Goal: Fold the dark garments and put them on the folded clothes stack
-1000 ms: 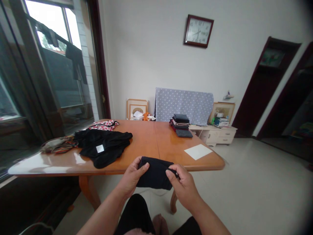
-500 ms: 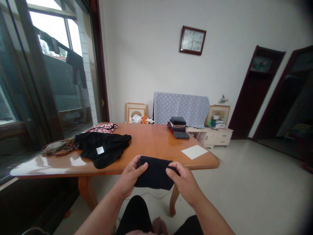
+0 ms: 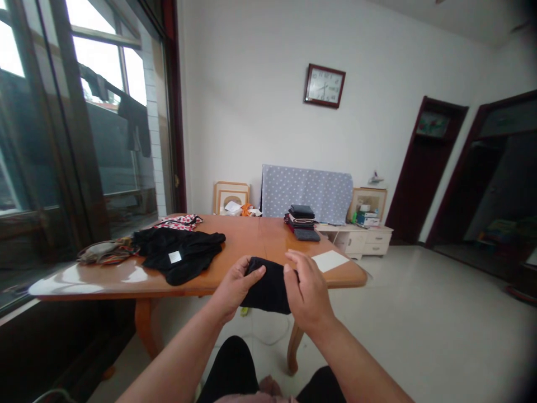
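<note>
A folded piece of dark cloth [image 3: 268,288], small and rectangular, hangs in front of me over the table's near edge. My left hand [image 3: 240,284] is closed on its left end, thumb on the front face and the other fingers partly hidden behind. At the cloth's right end is my right hand [image 3: 308,288], fingers stretched upward and thumb apart from them, touching or very close to the edge. Past my hands, a black garment [image 3: 184,252] with a white label [image 3: 174,257] lies spread out. A stack of folded clothes [image 3: 301,215] stands at the table's far right.
On the wooden table [image 3: 241,235] are a white sheet [image 3: 330,260], a red-and-white patterned cloth [image 3: 182,222] and a brownish crumpled cloth [image 3: 104,253]. Behind it stand a dotted blue cover [image 3: 306,193] and a white cabinet [image 3: 369,240]. A table leg [image 3: 295,350] is near my knees.
My right hand has loosened its pinch on the cloth's right end, and its fingers are now raised. The left hand keeps its hold. The cloth is slightly higher in view, which has tilted up.
</note>
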Tool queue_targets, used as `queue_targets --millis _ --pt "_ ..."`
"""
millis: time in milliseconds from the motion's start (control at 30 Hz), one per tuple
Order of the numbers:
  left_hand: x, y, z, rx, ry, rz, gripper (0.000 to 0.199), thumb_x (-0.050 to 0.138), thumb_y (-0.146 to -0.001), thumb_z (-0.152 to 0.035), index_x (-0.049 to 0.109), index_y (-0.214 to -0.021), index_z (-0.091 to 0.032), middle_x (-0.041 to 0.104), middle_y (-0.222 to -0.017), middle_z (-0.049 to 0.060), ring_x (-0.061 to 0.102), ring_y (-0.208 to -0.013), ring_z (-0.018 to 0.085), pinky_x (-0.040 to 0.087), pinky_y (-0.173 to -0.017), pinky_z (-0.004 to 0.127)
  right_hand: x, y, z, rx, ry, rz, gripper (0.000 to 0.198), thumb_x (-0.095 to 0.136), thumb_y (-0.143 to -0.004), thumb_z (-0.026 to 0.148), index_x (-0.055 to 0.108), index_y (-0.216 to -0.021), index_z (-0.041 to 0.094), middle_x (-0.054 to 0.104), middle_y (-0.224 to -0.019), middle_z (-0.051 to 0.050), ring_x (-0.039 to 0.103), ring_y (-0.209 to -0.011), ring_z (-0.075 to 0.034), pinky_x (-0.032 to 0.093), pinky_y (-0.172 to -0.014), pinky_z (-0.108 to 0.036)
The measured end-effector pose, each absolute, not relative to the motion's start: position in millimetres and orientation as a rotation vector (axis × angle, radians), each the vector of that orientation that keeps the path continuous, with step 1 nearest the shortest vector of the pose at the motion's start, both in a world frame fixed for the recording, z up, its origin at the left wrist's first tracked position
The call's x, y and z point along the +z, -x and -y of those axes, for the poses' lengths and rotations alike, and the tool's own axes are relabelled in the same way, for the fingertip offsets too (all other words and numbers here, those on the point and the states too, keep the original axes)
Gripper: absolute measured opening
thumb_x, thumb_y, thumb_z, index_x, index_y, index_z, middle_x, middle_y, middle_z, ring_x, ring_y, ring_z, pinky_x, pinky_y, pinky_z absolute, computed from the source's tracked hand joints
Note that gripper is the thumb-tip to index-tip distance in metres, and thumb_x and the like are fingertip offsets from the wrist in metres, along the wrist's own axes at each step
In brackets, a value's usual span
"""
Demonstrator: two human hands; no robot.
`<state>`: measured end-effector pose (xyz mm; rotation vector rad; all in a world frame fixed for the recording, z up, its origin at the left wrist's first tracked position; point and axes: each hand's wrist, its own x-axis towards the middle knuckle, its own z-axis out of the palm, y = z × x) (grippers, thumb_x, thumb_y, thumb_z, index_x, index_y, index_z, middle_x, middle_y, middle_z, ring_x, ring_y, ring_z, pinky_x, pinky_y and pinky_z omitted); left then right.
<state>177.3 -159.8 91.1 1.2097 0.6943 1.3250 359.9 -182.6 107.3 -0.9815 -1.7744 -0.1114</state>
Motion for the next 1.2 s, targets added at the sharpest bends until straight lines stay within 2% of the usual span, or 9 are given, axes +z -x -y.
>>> queue_targets --millis 167,333,400,533,667,833,933,1067,1200 --pt "91 -181 162 1.319 -1.301 -0.676 0.032 0.078 -0.076 -0.038 0.063 -0.096 -0.017 0.067 -0.087 0.002 0.061 -0.077 0.015 0.045 -0.071 0.025 100 -334 173 -0.092 1.031 1.909 0.052 0.042 -0.099 0.043 0.045 -0.144 0.019 0.054 -0.140 -0.015 0.048 -0.131 -0.032 0.032 -0.112 -0.053" --pt "90 -178 162 1.315 -1.315 -0.650 0.033 0.078 -0.076 -0.038 0.066 -0.099 -0.018 0.067 -0.089 0.002 0.061 -0.077 0.016 0.043 -0.071 0.025 87 -340 153 0.038 1.036 1.993 0.057 0.036 -0.100 0.047 0.036 -0.151 0.021 0.059 -0.136 -0.014 0.057 -0.123 -0.030 0.045 -0.101 -0.046" --pt "90 -176 162 1.310 -1.312 -0.638 0.033 0.077 -0.077 -0.039 0.066 -0.100 -0.018 0.066 -0.088 0.002 0.060 -0.074 0.015 0.043 -0.069 0.025 86 -344 148 0.043 1.045 2.022 0.056 0.035 -0.100 0.048 0.039 -0.149 0.021 0.061 -0.134 -0.014 0.059 -0.120 -0.029 0.046 -0.098 -0.044" --pt "88 -176 160 1.311 -1.336 -0.642 0.030 0.075 -0.079 -0.041 0.066 -0.097 -0.018 0.065 -0.086 0.001 0.058 -0.075 0.015 0.042 -0.067 0.024 84 -348 142 0.008 1.073 2.036 0.049 0.031 -0.101 0.049 0.055 -0.134 0.021 0.066 -0.126 -0.011 0.061 -0.116 -0.028 0.045 -0.095 -0.037" --pt "87 -179 157 1.312 -1.348 -0.687 0.028 0.073 -0.081 -0.042 0.067 -0.094 -0.018 0.065 -0.082 0.001 0.056 -0.072 0.014 0.041 -0.066 0.024 82 -347 140 -0.018 1.116 2.007 0.043 0.031 -0.101 0.049 0.065 -0.109 0.023 0.072 -0.099 -0.009 0.066 -0.092 -0.023 0.044 -0.079 -0.031" --pt "94 -178 147 1.316 -1.286 -0.732 0.030 0.073 -0.080 -0.044 0.066 -0.091 -0.017 0.064 -0.079 0.001 0.055 -0.068 0.013 0.040 -0.063 0.024 79 -345 136 0.048 1.156 1.866 0.049 0.032 -0.099 0.055 0.060 -0.076 0.023 0.064 -0.069 -0.004 0.058 -0.069 -0.019 0.039 -0.068 -0.028" --pt "102 -174 140 1.341 -1.232 -0.693 0.036 0.071 -0.081 -0.050 0.067 -0.096 -0.017 0.067 -0.088 0.004 0.059 -0.077 0.015 0.043 -0.069 0.025 80 -343 132 0.288 1.104 1.676 0.055 0.032 -0.097 0.061 0.063 -0.077 0.021 0.069 -0.077 -0.006 0.061 -0.075 -0.020 0.044 -0.072 -0.030" --pt "100 -174 138 1.338 -1.081 -0.630 0.054 0.058 -0.084 -0.065 0.067 -0.106 -0.016 0.070 -0.101 0.009 0.064 -0.088 0.020 0.047 -0.076 0.029 85 -343 127 0.736 1.074 1.224 0.065 0.038 -0.091 0.071 0.071 -0.096 0.016 0.074 -0.100 -0.011 0.068 -0.093 -0.026 0.052 -0.080 -0.034" --pt "84 -190 148 1.206 -1.072 -0.591 0.076 0.038 -0.085 -0.078 0.067 -0.111 -0.013 0.071 -0.104 0.014 0.065 -0.090 0.024 0.049 -0.080 0.035 86 -348 118 0.947 1.095 0.864 0.074 0.041 -0.085 0.077 0.071 -0.107 0.012 0.075 -0.102 -0.014 0.072 -0.087 -0.028 0.057 -0.071 -0.036"
